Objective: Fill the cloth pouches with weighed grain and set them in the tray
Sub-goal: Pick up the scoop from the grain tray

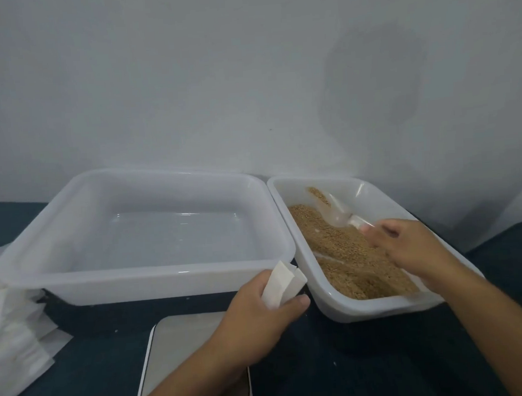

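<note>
Reaching right hand (411, 246) for the scoop (338, 211): clear plastic, lying in the grain (343, 247), handle pointing back at the fingers (377, 239), which are curling onto it, grip not confirmed. Left hand (261, 315) is pinching a limp white pouch (282, 284) just left of the grain bin (369, 309). Tray (153, 271) is holding nothing.

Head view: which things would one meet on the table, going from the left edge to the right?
Pile of pouches → empty tray → left hand holding a pouch → grain tray → right hand at the scoop.
</note>
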A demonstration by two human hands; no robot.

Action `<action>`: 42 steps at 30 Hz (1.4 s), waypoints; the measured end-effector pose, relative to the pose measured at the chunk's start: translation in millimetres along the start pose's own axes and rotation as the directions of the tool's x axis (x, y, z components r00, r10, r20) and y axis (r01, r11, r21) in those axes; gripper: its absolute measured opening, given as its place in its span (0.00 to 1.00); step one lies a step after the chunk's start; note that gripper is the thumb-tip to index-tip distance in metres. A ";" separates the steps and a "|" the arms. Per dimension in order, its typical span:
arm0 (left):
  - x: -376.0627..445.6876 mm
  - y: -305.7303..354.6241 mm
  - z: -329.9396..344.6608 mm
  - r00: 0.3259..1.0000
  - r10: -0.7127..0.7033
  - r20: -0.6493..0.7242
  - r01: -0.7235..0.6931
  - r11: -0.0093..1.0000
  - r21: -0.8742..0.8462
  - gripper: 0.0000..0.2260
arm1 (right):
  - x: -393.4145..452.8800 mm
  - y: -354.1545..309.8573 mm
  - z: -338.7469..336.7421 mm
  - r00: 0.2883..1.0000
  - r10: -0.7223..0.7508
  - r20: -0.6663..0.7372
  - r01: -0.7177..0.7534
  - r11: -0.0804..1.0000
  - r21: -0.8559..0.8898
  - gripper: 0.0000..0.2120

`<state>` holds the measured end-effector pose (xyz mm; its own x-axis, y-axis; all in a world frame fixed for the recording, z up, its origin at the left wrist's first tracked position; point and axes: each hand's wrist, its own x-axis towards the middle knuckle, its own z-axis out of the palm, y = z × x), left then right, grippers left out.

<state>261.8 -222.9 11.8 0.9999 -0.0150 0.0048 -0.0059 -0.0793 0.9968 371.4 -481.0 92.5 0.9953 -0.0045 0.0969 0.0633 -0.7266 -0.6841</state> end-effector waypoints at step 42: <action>0.3 -9.8 0.8 0.984 0.149 0.096 -0.166 0.963 0.211 0.11 | -86.0 -122.2 -97.1 0.846 -0.367 0.388 0.533 0.551 -0.642 0.29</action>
<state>262.1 -223.0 1.9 0.9818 -0.1220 0.1457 -0.1751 -0.2840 0.9427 271.0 -458.6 237.9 0.8471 0.5288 0.0525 0.5182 -0.8438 0.1394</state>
